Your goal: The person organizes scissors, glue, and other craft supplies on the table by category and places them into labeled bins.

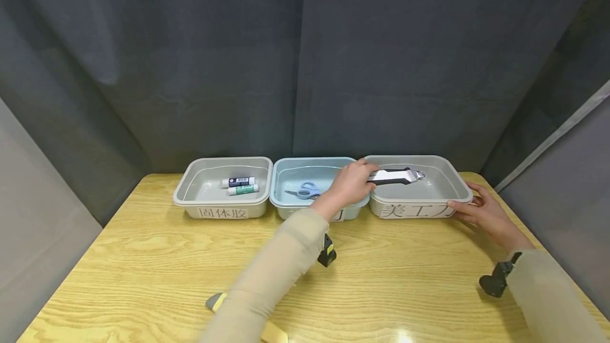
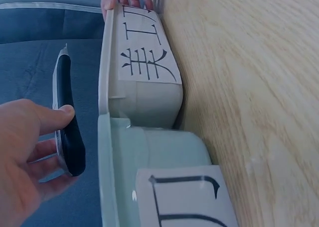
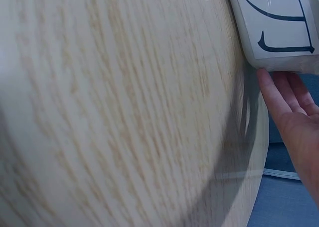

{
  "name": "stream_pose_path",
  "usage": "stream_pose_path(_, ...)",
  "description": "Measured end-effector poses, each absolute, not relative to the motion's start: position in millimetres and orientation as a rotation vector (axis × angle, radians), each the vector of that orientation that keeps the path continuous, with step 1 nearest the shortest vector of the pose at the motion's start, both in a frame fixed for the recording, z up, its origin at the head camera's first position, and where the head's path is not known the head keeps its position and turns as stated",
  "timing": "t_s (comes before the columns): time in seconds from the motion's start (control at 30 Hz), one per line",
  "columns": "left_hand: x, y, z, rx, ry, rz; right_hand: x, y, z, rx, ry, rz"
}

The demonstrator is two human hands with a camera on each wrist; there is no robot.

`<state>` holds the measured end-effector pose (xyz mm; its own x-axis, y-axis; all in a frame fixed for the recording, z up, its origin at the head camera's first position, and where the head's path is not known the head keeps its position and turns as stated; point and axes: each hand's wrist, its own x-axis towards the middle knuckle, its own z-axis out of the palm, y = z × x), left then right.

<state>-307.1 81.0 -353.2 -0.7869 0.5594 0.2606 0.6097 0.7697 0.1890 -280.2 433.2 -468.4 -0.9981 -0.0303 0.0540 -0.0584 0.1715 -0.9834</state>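
My left hand (image 1: 350, 181) grips a black-and-silver utility knife (image 1: 393, 176) by its handle, thumb on one side and fingers on the other. The knife's front end points right, above the grey bin (image 1: 381, 209) at the right, which bears a paper label. In the left wrist view, the knife (image 2: 70, 117) is apart from the bin's rim. My right hand (image 1: 491, 216) touches that bin's front right corner. In the right wrist view, its fingers (image 3: 274, 95) look straight against the bin's end; the thumb is hard to tell apart there.
A blue bin (image 1: 290, 211) in the middle holds blue-handled scissors (image 1: 308, 190). In the left grey bin (image 1: 183, 195) lie two glue sticks (image 1: 243, 189). A yellow-and-grey object (image 1: 216, 300) lies on the wooden table (image 1: 143, 279), partly hidden under my left forearm. Dark curtains stand behind.
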Motion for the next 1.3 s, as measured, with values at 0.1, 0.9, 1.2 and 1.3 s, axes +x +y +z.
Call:
stream_pose_path(0.1,-307.6,86.9,-354.9,-0.896,-2.779,-0.400,-277.2,429.6,-463.2,0.081,-2.415,1.991)
stream_pose_path(0.9,-307.1,133.1,-365.5,-0.785,-2.717,-0.353,-279.4,431.8,-462.7,0.037,-2.460,1.942)
stream_pose_path(1.2,-307.1,144.2,-378.7,-0.781,-2.759,-0.305,-272.9,427.1,-455.5,0.084,-2.451,1.975)
stream_pose_path(1.3,-309.6,144.1,-382.0,-0.779,-2.764,-0.274,-276.8,429.9,-458.8,0.076,-2.423,1.993)
